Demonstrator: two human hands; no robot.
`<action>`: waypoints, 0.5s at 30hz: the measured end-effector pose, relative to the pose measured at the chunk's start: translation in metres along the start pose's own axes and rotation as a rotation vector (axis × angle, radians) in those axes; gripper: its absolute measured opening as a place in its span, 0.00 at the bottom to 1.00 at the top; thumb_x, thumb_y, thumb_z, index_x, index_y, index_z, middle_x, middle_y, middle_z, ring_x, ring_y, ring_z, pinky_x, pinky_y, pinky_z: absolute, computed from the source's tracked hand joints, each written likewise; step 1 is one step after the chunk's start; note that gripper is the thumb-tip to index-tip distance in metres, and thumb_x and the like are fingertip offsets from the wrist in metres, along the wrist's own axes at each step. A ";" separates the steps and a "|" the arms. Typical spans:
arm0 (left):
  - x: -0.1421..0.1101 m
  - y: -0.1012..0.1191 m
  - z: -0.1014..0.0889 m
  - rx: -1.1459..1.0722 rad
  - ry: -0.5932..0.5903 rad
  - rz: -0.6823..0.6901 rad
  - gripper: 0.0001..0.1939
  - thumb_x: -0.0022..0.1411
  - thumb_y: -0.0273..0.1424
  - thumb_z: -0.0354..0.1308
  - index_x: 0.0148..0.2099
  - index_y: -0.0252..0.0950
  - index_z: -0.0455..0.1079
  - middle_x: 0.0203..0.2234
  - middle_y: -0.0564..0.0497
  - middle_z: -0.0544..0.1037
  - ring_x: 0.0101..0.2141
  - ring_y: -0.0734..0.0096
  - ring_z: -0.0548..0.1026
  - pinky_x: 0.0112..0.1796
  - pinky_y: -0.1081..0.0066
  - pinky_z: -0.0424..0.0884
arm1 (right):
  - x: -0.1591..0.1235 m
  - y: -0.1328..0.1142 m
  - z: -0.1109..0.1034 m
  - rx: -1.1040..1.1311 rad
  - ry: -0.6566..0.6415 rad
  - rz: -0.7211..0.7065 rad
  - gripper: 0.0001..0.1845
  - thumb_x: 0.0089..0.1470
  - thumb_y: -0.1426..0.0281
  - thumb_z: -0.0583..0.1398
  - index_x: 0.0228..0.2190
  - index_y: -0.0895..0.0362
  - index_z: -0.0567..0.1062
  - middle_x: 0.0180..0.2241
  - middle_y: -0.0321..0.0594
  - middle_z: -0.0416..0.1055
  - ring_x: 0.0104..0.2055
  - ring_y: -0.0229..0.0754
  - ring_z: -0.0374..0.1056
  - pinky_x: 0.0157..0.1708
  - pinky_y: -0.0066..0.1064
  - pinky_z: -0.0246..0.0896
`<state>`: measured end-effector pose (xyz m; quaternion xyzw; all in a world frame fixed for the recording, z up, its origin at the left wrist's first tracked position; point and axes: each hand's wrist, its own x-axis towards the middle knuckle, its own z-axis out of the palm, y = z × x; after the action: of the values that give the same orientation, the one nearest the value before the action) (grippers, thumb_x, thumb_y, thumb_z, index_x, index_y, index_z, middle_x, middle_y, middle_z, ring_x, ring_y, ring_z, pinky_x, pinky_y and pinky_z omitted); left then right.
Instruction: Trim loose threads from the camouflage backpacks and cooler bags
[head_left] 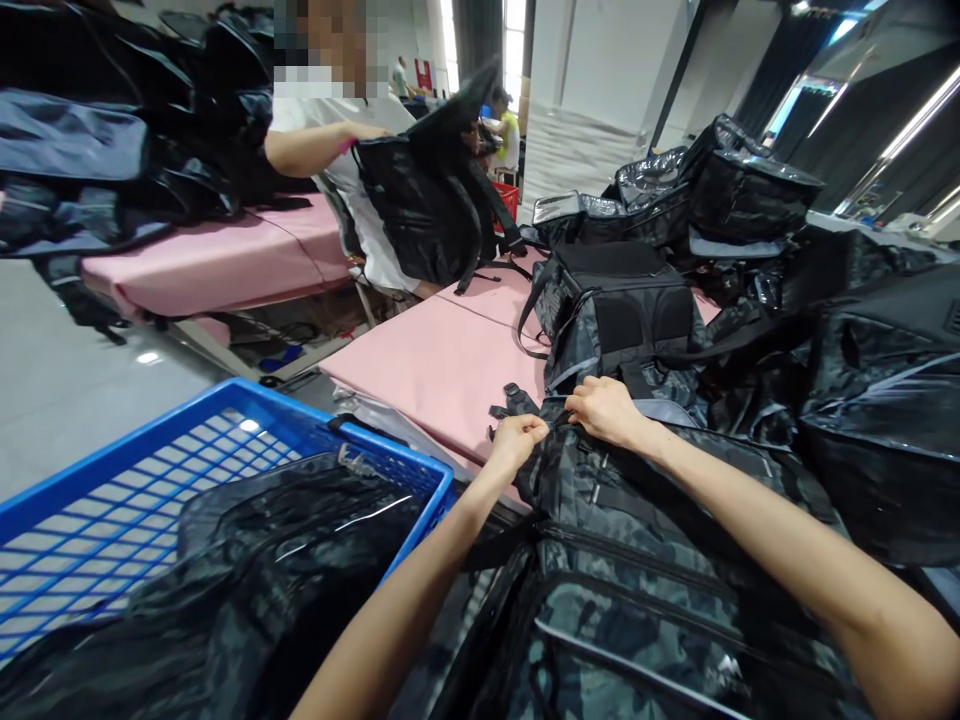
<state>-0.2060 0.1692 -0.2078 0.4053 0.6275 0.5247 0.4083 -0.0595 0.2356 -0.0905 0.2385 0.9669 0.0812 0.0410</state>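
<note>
A dark camouflage backpack (pixel 660 600) lies in front of me, its far edge under both my hands. My left hand (pixel 519 440) is closed in a pinch at the backpack's far left edge; what lies between the fingertips is too small to make out. Just to its right, my right hand (pixel 604 410) has its fingers curled onto the edge of the same backpack, gripping the dark fabric there. Black straps with a buckle (pixel 513 398) lie beside the left fingertips on the pink table (pixel 427 370).
A blue plastic basket (pixel 247 395) holding dark camouflage bags stands at my left. Another backpack (pixel 622 300) sits beyond my hands, and more black bags (pixel 757 200) are piled to the right. Across the table, a person in white (pixel 300 110) handles a black bag (pixel 420 200).
</note>
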 end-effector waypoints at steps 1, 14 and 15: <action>-0.001 0.001 0.000 -0.005 -0.004 -0.001 0.07 0.40 0.32 0.54 0.22 0.33 0.69 0.13 0.57 0.63 0.18 0.78 0.59 0.21 0.77 0.53 | 0.001 -0.001 0.000 0.014 0.002 -0.005 0.09 0.53 0.67 0.56 0.32 0.58 0.74 0.34 0.45 0.73 0.40 0.45 0.62 0.34 0.31 0.50; -0.048 0.067 -0.011 0.446 -0.011 0.385 0.14 0.59 0.32 0.46 0.43 0.37 0.71 0.42 0.47 0.75 0.44 0.63 0.70 0.43 0.64 0.61 | -0.029 0.034 0.008 0.520 0.322 0.503 0.12 0.50 0.63 0.57 0.35 0.55 0.74 0.35 0.41 0.74 0.38 0.44 0.67 0.36 0.32 0.56; -0.058 0.077 -0.004 0.572 -0.051 0.546 0.15 0.61 0.31 0.46 0.47 0.39 0.69 0.46 0.47 0.73 0.49 0.62 0.67 0.47 0.61 0.58 | -0.041 0.045 0.008 0.579 0.370 0.578 0.13 0.50 0.63 0.56 0.36 0.56 0.74 0.35 0.40 0.74 0.37 0.43 0.67 0.36 0.32 0.57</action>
<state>-0.1840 0.1225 -0.1256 0.6675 0.6071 0.4078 0.1398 -0.0020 0.2569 -0.0889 0.4819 0.8346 -0.1434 -0.2253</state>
